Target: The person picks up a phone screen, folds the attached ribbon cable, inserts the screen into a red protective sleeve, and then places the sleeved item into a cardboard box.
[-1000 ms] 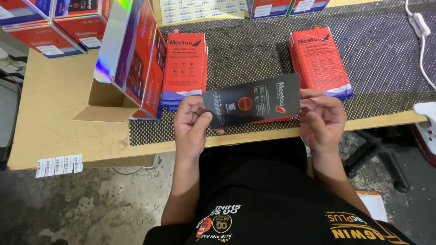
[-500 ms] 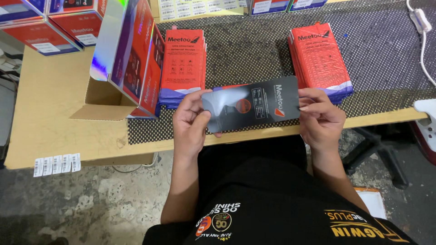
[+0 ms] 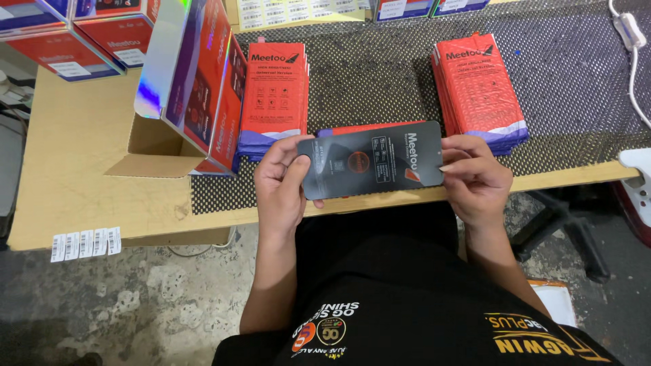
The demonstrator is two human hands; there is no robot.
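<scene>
Black perforated matting (image 3: 380,88) covers the middle of the pale wooden desk (image 3: 81,169) up to its near edge. Both hands hold a flat black rectangular card sleeve (image 3: 371,161) level just above that near edge: left hand (image 3: 281,186) grasping its left end, right hand (image 3: 475,177) gripping its right end. Behind it, two stacks of red flat packets (image 3: 272,88) (image 3: 478,85) lie on the matting, well apart, with bare matting between them. An open cardboard carton with red glossy sides (image 3: 193,88) stands toward the desk's left. Rough concrete floor (image 3: 135,305) lies below the edge.
</scene>
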